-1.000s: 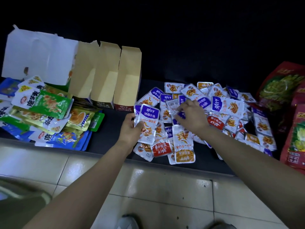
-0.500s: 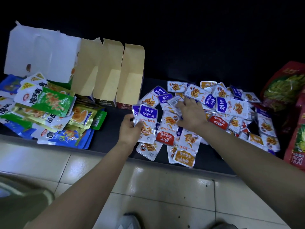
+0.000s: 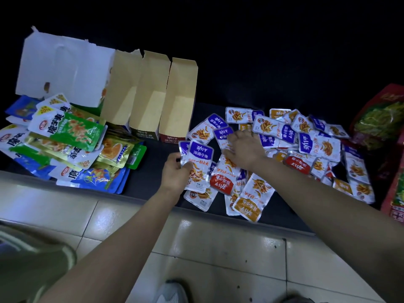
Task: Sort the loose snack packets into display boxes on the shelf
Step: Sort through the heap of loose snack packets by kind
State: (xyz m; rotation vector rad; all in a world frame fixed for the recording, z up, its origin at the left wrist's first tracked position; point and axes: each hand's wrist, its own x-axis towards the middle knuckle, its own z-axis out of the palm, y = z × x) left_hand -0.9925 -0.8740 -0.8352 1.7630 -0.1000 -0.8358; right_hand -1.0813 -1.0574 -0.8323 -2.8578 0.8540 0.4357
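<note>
A heap of small snack packets [image 3: 284, 149] with purple, red and orange tops lies loose on the dark low shelf [image 3: 153, 180]. My left hand [image 3: 176, 171] grips a small stack of purple-topped packets [image 3: 200, 165] by its left edge, just above the shelf. My right hand [image 3: 242, 147] lies palm down on the heap, its fingers reaching a purple-topped packet [image 3: 223, 134]. Three open brown display boxes [image 3: 153, 95] stand side by side behind my left hand, with nothing visible inside.
A torn white carton [image 3: 63, 68] stands at the back left, with larger green, gold and blue snack bags [image 3: 65, 145] piled before it. Big red bags [image 3: 380, 119] crowd the right end. Pale floor tiles [image 3: 218, 248] run below the shelf edge; my shoe [image 3: 170, 291] shows.
My right hand has shifted left across the heap toward a purple-topped packet near the boxes. My left hand has kept its stack almost still.
</note>
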